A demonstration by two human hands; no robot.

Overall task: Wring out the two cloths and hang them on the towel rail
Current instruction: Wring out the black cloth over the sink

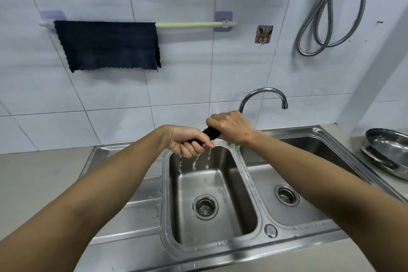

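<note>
your left hand [187, 142] and right hand [229, 127] curled their fingers round the twisted black cloth [211, 132] above the steel sink's left basin [242, 183]; a loosened grip risked dropping it, still dripping.

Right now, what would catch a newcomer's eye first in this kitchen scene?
Two hands, left hand and right hand, twist a rolled black cloth above the left basin of the double steel sink, water trickling down. On the tiled wall behind, a dark navy cloth hangs over the pale towel rail.
</note>
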